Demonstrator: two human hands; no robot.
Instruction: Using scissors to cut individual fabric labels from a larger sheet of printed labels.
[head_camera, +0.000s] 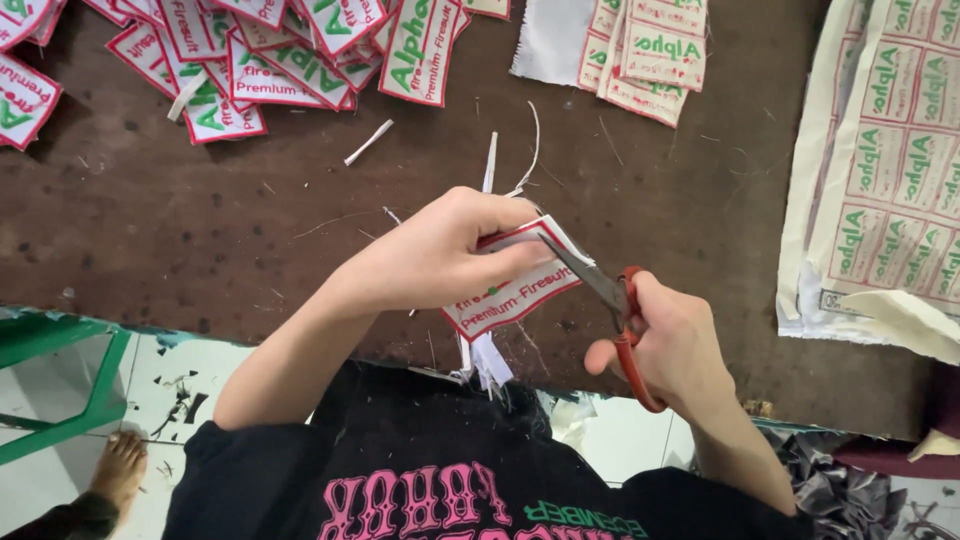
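Observation:
My left hand (440, 250) pinches a white cloth label (520, 290) with a red border and green and red lettering, held above the near edge of the brown table (250, 230). My right hand (670, 345) grips red-handled scissors (615, 310), fingers through the loops. The grey blades reach up and left into the label's right edge, where a white trimmed strip curls off. White offcuts (487, 358) hang below the label.
A pile of cut red-bordered labels (250, 60) lies at the far left. A small stack of uncut labels (640, 50) sits at the far middle, and a large uncut sheet (890, 170) at the right. Thin white scraps (368, 142) litter the table. A green frame (70, 385) and a bare foot (118, 470) show below left.

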